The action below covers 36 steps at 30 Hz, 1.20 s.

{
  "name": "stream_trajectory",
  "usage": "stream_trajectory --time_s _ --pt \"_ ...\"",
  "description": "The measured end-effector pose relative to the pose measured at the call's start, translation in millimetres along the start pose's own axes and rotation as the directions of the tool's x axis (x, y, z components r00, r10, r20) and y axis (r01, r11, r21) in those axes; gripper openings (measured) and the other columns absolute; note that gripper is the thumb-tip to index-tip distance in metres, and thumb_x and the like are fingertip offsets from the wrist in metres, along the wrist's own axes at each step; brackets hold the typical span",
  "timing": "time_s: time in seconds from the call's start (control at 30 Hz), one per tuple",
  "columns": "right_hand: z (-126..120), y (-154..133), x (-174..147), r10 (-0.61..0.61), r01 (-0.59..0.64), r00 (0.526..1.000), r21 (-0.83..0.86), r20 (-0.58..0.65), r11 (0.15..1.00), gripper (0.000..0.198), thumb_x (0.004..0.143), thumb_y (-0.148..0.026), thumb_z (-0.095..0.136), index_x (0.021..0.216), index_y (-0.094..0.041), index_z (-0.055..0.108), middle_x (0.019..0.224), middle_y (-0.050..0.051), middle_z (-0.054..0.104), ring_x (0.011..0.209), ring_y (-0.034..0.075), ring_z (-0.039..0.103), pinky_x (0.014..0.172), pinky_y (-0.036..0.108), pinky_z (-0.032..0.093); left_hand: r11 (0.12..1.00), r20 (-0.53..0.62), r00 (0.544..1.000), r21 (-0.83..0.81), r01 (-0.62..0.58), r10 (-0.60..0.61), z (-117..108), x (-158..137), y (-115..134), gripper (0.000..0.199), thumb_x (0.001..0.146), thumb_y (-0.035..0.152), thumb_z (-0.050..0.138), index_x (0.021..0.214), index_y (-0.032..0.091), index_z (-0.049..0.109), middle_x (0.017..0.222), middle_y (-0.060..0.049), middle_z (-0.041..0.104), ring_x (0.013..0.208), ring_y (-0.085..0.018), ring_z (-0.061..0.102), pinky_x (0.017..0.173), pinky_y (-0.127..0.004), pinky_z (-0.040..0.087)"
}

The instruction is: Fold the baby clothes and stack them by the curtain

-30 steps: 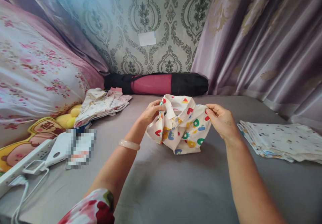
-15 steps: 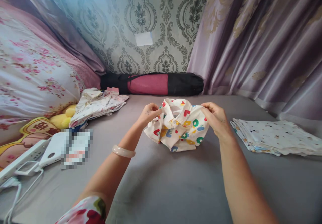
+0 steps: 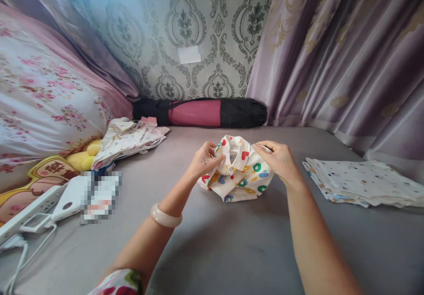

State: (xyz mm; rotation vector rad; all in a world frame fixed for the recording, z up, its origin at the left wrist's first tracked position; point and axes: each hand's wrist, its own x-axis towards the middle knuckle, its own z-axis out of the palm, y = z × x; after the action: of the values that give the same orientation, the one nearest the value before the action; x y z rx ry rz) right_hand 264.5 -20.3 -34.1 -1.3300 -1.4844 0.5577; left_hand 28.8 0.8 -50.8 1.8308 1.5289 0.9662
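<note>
A small white collared shirt point(image 3: 236, 178) with a red, green, blue and yellow print is bunched up in the middle of the grey bed sheet point(image 3: 232, 246). My left hand point(image 3: 206, 160) is closed on its left shoulder, close to the collar. On the opposite side my right hand point(image 3: 274, 156) pinches the right shoulder between thumb and fingers. The collar stands up between my hands, facing me. The shirt's lower part is crumpled beneath and seems to rest on the sheet.
Folded clothes point(image 3: 132, 138) lie at the left by a yellow plush toy point(image 3: 81, 160). A power strip point(image 3: 43, 204) with cables sits at the left front. Another folded stack of cloth point(image 3: 364, 182) lies right. A black and pink rolled bag point(image 3: 198, 112) lies against the wall.
Both hands have moved inward toward the collar, my left one to the right and slightly down, my right one to the left. The shirt's shoulders are drawn closer together.
</note>
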Motion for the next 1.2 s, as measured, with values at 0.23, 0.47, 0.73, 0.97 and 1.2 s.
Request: stream_trajectory --time_s 0.23,0.47,0.73,0.97,1.2 --pt "0 6 1 0.007 -0.006 0.999 0.025 -0.033 1.000 0.033 0.077 -0.047 0.065 0.086 -0.017 0.074 0.087 0.006 0.075 0.083 0.023 0.067 0.069 0.029 0.050 0.991 -0.114 0.992 0.127 -0.043 0.058 13 -3 2 0.014 0.079 0.027 0.059 0.091 0.021 0.063 0.073 0.000 0.061 0.070 -0.017 0.056 0.066 -0.027 0.041" --pt "0 5 2 0.029 -0.026 0.998 0.044 -0.060 0.999 0.035 0.075 -0.049 0.067 0.087 -0.018 0.075 0.087 0.006 0.075 0.081 0.022 0.067 0.066 0.028 0.049 0.991 -0.216 0.974 0.125 -0.040 0.067 -2 0 -12 0.015 0.079 0.027 0.058 0.087 0.020 0.069 0.081 -0.004 0.067 0.076 -0.020 0.058 0.070 -0.027 0.041" --pt "-2 -14 -5 0.008 -0.008 1.000 0.004 0.014 1.000 0.037 0.076 -0.049 0.066 0.089 -0.016 0.075 0.089 0.007 0.075 0.080 0.022 0.067 0.066 0.029 0.049 0.994 -0.275 0.961 -0.105 -0.032 0.002 -48 -8 -20 0.027 0.077 0.040 0.058 0.076 0.016 0.070 0.062 0.000 0.060 0.063 -0.015 0.054 0.056 -0.022 0.036" --pt "-11 -54 -7 -0.044 0.045 0.994 -0.011 0.096 0.999 0.036 0.073 -0.049 0.068 0.085 -0.017 0.076 0.082 0.005 0.075 0.071 0.021 0.067 0.060 0.028 0.050 0.821 -0.138 0.989 -0.570 -0.042 -0.046 -94 -24 -12 0.045 0.060 0.049 0.078 0.090 0.015 0.072 0.077 -0.005 0.071 0.063 -0.016 0.062 0.056 -0.024 0.047" --pt "-32 -103 -6 -0.115 0.114 0.978 0.017 0.175 0.993 0.032 0.069 -0.050 0.075 0.085 -0.022 0.077 0.077 0.003 0.074 0.065 0.019 0.066 0.053 0.028 0.051 0.859 -0.073 0.993 -0.500 -0.113 0.088 -151 -43 21 0.042 0.062 0.050 0.080 0.086 0.017 0.075 0.081 -0.008 0.073 0.061 -0.017 0.064 0.050 -0.024 0.049"
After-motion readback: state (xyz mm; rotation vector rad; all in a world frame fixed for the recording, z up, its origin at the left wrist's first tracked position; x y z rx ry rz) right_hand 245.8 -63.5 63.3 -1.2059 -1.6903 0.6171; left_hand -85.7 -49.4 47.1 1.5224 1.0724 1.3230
